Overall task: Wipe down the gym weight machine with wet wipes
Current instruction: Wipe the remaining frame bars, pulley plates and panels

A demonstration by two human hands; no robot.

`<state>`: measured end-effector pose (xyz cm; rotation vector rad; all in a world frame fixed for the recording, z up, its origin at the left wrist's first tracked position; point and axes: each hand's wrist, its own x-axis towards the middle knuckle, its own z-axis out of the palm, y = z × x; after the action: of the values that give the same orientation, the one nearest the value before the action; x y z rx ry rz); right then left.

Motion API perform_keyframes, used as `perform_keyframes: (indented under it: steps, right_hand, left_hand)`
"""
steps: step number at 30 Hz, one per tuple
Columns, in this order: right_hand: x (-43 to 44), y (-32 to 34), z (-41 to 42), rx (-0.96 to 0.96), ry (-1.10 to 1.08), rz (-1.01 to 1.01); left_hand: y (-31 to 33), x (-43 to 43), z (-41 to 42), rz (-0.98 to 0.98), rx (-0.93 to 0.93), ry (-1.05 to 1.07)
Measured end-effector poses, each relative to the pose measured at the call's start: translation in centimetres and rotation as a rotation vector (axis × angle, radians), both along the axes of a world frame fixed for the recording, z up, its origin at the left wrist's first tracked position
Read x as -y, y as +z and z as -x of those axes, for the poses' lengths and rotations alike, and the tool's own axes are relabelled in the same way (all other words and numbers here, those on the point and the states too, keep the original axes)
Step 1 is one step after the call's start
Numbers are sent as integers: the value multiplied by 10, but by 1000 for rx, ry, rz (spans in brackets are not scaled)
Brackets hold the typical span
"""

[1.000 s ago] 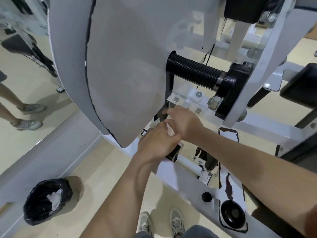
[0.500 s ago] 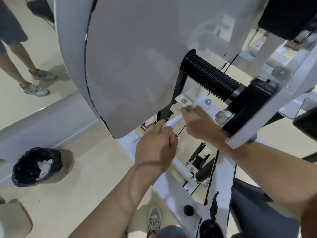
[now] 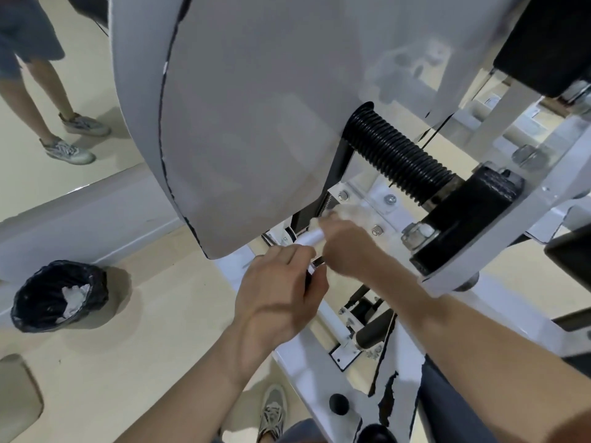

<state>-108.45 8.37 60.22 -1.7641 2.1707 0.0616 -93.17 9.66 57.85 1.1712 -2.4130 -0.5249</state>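
Two hands work close together under the grey cover (image 3: 256, 123) of the weight machine (image 3: 303, 362). Half a second ago they were a little apart, with the wet wipe stretched between them and the right hand up at the white bracket with bolts. Now the right hand (image 3: 348, 251) has come down from the bracket and almost touches the left hand (image 3: 281, 289).

The wet wipe (image 3: 311, 237) is now a short rolled white strip. It lies between the two hands, just above the left fingers and just to the left of the right knuckles. The right hand pinches its upper end, but this hand is blurred and I cannot see each finger. The left hand is curled tight, and the lower end of the wipe goes into its fingers.

The white bracket (image 3: 388, 199) is just above the right hand, and the black ribbed handle (image 3: 396, 158) is higher, above and to the right of it. Far to the left of the left hand stands a black-lined bin (image 3: 99, 289) with crumpled wipes inside, in almost the same place as before.
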Motion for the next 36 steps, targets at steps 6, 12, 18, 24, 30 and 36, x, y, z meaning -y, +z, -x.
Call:
perform_keyframes:
  steps: [6,12,18,24,30,36]
  right_hand:
    - [-1,9,3,133,1,-174]
    - [-10,8,-6,413,-165,-20]
    - [-48,12,-44,653,-401,182]
    - [-72,17,-43,479,-420,215]
    - [-99,29,-38,426,-410,325]
    - [-94,21,-67,257,-167,443]
  left_hand:
    - [-4,-1,-3,-69,-112,24]
    - [-4,1,-6,-109,-218,118]
    - [0,3,-8,-66,-316,160]
    - [4,1,-20,-149,-151,40]
    - [15,8,-25,-252,-201,41]
    - [15,-11,-36,-211,-247,-51]
